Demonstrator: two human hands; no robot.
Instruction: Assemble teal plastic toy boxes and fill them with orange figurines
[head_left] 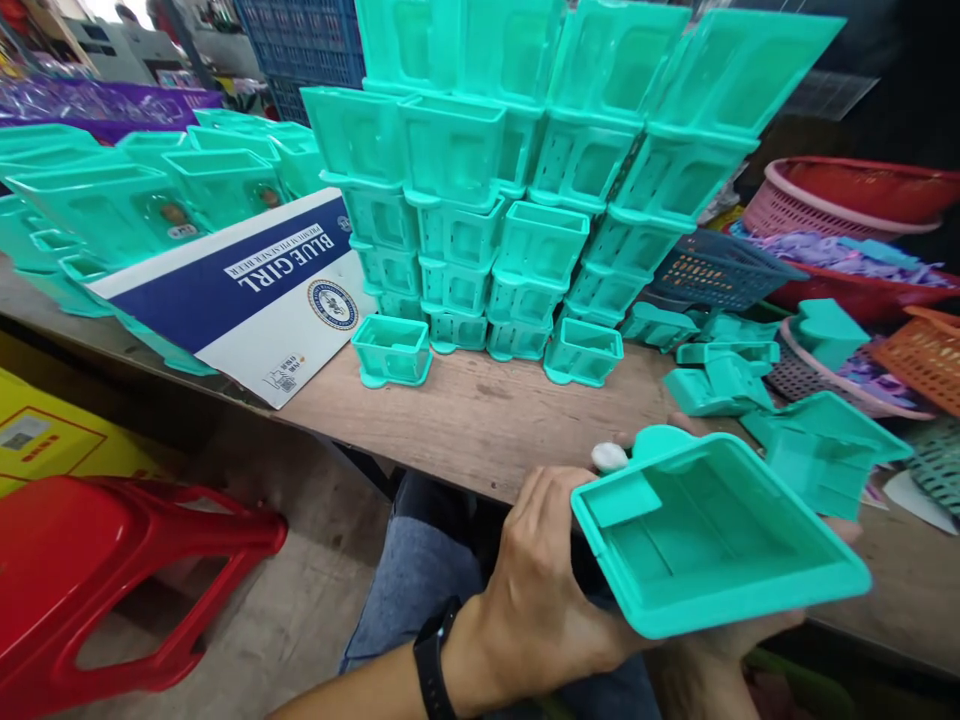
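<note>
A teal plastic container [739, 540] is tilted with its wide open mouth toward me, above the table's front edge. My left hand [544, 590], with a black band at its wrist, is closed round the container's left side. From below and behind, my right hand [757, 640] grips the same container; most of its fingers are hidden, with a little skin showing past the right rim. A small white tip [609, 457], possibly a finger cover, shows just beyond the container. Loose teal pieces [814, 450] lie right behind it.
Teal containers [457, 150] stand stacked high on the wooden table [450, 430]. A Blue Girl carton panel [255, 290] leans left of them, before more containers. Baskets [847, 200] with purple scraps crowd the right. A red stool [97, 570] stands lower left.
</note>
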